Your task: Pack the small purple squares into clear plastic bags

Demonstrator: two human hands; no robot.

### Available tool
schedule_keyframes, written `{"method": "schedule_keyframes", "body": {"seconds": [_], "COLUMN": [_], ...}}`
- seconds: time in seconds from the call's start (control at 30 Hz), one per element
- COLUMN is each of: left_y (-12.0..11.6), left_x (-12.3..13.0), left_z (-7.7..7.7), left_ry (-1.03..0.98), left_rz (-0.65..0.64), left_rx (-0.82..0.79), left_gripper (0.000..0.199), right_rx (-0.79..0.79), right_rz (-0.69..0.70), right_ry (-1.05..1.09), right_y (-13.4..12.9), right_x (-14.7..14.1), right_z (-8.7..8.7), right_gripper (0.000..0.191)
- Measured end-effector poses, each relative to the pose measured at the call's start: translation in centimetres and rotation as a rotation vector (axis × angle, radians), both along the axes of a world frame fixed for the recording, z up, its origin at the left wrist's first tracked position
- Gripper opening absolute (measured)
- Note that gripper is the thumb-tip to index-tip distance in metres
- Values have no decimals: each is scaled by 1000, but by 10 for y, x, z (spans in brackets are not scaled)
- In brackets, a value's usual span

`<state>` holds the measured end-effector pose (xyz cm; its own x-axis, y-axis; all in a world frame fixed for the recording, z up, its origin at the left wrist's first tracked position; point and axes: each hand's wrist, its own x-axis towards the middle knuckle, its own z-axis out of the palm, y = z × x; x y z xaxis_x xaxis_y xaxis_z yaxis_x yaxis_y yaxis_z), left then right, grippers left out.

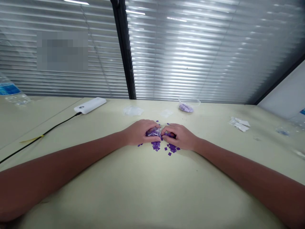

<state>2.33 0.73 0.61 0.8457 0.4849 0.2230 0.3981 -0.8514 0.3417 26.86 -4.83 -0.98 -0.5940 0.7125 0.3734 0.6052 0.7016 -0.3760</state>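
My left hand [140,132] is wrapped round a clear plastic bag [153,132] with purple pieces inside, its thumb along the near side. Close against the bag's right side, my right hand [181,136] has its fingers curled over purple pieces; whether it also pinches the bag's edge is hard to tell. Small purple square pieces [172,148] lie loose on the table below and between the hands, and a few sit beyond the fingertips.
On the pale table [133,190], a round clear container [186,107] holds light purple pieces. Flat clear bags [133,110] lie behind the hands, white packets [239,124] at right. A white power bank [90,105] with black cable and a bottle [14,92] are at left.
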Motion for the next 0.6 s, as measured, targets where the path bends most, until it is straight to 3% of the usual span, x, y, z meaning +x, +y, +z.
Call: {"method": "schedule_keyframes", "body": {"seconds": [0.6], "left_y": [0], "left_x": [1], "left_z": [0], "left_ry": [1], "left_rz": [0], "left_rx": [8], "left_gripper": [52], "right_rx": [-5], "right_rz": [-6], "right_ry": [-7], "right_y": [-1], "right_x": [0], "right_z": [1], "right_gripper": [7]}}
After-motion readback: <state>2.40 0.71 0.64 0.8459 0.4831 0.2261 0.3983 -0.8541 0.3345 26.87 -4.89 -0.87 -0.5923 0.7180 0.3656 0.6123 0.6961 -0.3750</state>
